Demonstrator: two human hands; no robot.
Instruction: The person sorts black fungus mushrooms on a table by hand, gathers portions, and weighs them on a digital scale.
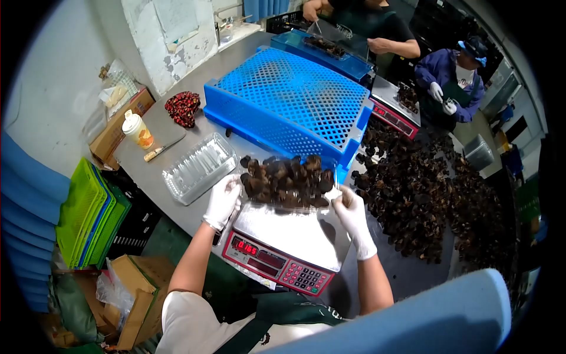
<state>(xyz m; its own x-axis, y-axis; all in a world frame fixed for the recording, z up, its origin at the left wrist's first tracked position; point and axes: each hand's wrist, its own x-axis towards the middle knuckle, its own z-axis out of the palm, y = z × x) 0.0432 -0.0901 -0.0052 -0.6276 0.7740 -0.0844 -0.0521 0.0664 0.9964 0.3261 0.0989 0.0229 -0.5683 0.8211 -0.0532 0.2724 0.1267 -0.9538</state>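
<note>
A clear plastic tray [289,206] heaped with dark brown mushrooms [283,180] is between my hands, over the far part of a kitchen-type digital scale [277,259]. My left hand [224,200], in a white glove, is closed on the tray's left end. At the right end, my gloved right hand [352,213] pinches the tray's edge, its fingertips partly hidden. Red digits on the scale's display [244,246] seem to read 0.165. Whether the tray touches the weighing plate [295,230] I cannot tell. Left of it lies another clear tray [200,168] with nothing in it.
An upturned blue crate [289,100] stands ahead. Loose mushrooms [407,200] cover the table at right. A cup [137,130], a knife [164,147] and a red patterned bundle [183,109] lie left. Two co-workers [454,82] work beyond, near a second scale [395,112].
</note>
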